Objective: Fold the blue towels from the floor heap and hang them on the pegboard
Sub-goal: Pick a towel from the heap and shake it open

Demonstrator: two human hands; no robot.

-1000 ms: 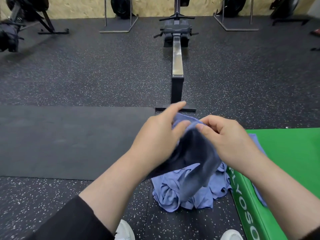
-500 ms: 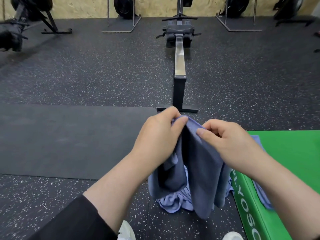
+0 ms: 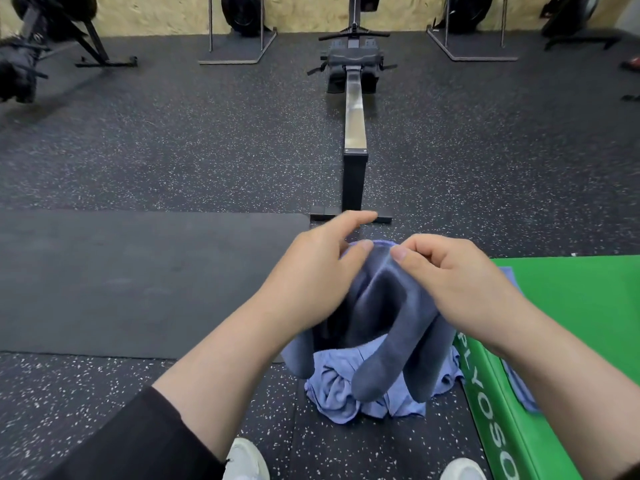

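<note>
- Your left hand [image 3: 311, 271] and right hand [image 3: 460, 289] hold one blue towel [image 3: 381, 323] up in front of you. The two grips sit close together at its top edge.
- Right grip: thumb and curled fingers pinch the top edge. Left grip: thumb and lower fingers pinch the cloth, forefinger stretched out free above it.
- The towel hangs below both grips in several loose dark folds, its lower ends dangling just over the floor heap [image 3: 346, 393], which lies directly beneath your hands on the speckled floor.
- To the right of the right grip stands a green box [image 3: 571, 306] with another blue cloth [image 3: 519, 386] lying on its top.
- Step in hand, as I judge it: finding the edges to start the fold. The cloth is bunched, not yet flat or halved.
- Next move calls for spreading the grips apart along the top edge to open the towel out, then matching corners.
- The pegboard is not in view.
</note>
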